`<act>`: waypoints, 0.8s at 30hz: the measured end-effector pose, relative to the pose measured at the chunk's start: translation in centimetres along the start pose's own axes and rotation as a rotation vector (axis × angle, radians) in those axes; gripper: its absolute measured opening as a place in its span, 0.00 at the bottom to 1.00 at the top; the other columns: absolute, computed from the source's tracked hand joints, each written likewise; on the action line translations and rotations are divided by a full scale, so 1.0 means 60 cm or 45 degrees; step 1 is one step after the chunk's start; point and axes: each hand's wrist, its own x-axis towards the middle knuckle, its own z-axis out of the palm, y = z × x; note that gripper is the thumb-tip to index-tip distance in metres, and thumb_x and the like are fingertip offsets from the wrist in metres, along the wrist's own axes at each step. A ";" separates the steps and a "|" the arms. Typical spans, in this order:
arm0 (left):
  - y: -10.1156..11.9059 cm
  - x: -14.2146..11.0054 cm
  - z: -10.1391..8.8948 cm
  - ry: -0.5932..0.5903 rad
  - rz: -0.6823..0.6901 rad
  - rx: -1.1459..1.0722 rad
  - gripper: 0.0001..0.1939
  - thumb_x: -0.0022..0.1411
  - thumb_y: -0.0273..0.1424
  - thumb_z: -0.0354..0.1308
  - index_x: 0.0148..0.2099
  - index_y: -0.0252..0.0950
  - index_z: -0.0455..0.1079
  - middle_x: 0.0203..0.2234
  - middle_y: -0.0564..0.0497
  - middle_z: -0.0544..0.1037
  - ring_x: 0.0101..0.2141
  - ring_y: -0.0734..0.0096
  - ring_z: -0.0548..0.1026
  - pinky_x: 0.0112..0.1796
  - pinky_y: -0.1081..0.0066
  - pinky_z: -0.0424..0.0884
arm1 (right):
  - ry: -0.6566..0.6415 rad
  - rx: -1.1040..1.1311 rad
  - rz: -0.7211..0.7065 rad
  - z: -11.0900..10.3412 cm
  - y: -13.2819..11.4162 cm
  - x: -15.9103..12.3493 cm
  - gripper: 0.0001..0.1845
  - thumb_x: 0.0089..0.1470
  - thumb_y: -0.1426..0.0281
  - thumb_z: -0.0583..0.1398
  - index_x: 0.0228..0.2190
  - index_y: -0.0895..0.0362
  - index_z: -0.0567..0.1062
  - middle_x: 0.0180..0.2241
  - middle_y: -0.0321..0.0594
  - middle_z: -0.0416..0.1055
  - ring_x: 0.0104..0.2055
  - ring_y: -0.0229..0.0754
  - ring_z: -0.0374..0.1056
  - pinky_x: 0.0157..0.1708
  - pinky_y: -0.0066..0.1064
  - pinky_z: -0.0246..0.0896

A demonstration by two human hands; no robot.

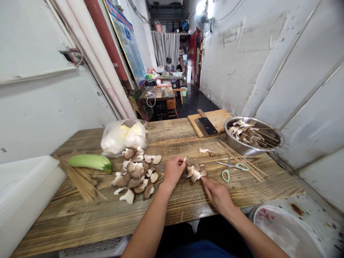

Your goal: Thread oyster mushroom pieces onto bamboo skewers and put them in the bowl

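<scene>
Over the middle of the table, my left hand [173, 171] pinches a small oyster mushroom piece [186, 159] between thumb and fingertips. Just right of it is a bunch of oyster mushrooms [195, 172], brown-capped with pale stems, which appears threaded on a skewer. My right hand [218, 195] is closed at the near end of this bunch; its fingers hide most of the skewer. Left of my hands lies a pile of loose oyster mushrooms [137, 171]. One single mushroom [206, 152] rests beyond the bunch.
Green-handled scissors [230, 166] and bamboo skewers [243, 161] lie to the right. Behind them stand a steel bowl [279, 141] of skewered mushrooms and a cutting board [219, 116] with a cleaver [206, 126]. A green gourd [88, 162], more skewers [80, 182] and a plastic bag [110, 138] are left.
</scene>
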 end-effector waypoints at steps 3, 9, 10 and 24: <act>0.003 -0.001 0.000 0.005 0.009 0.001 0.06 0.54 0.30 0.55 0.30 0.34 0.72 0.25 0.51 0.77 0.26 0.75 0.73 0.31 0.75 0.67 | -0.009 0.008 0.003 0.000 0.001 0.000 0.18 0.58 0.74 0.48 0.46 0.60 0.72 0.34 0.47 0.75 0.34 0.40 0.72 0.35 0.28 0.67; -0.003 0.000 0.002 0.020 0.010 -0.004 0.06 0.54 0.30 0.55 0.30 0.34 0.72 0.25 0.50 0.77 0.26 0.74 0.74 0.31 0.74 0.67 | -0.004 0.025 0.015 0.003 0.004 -0.002 0.18 0.58 0.75 0.48 0.46 0.61 0.71 0.34 0.47 0.75 0.34 0.41 0.72 0.35 0.28 0.67; -0.004 0.000 0.002 0.019 0.006 -0.002 0.07 0.54 0.30 0.55 0.30 0.34 0.72 0.25 0.50 0.77 0.26 0.74 0.74 0.31 0.74 0.67 | 0.007 0.029 0.016 0.004 0.005 -0.002 0.18 0.57 0.75 0.48 0.46 0.60 0.71 0.35 0.47 0.75 0.34 0.40 0.72 0.35 0.28 0.67; 0.007 -0.001 -0.004 0.002 -0.035 0.004 0.06 0.55 0.29 0.55 0.29 0.35 0.72 0.24 0.51 0.78 0.25 0.74 0.74 0.30 0.75 0.66 | 0.005 0.004 0.004 0.001 0.002 0.003 0.18 0.57 0.75 0.49 0.46 0.59 0.72 0.35 0.46 0.76 0.34 0.40 0.72 0.35 0.28 0.67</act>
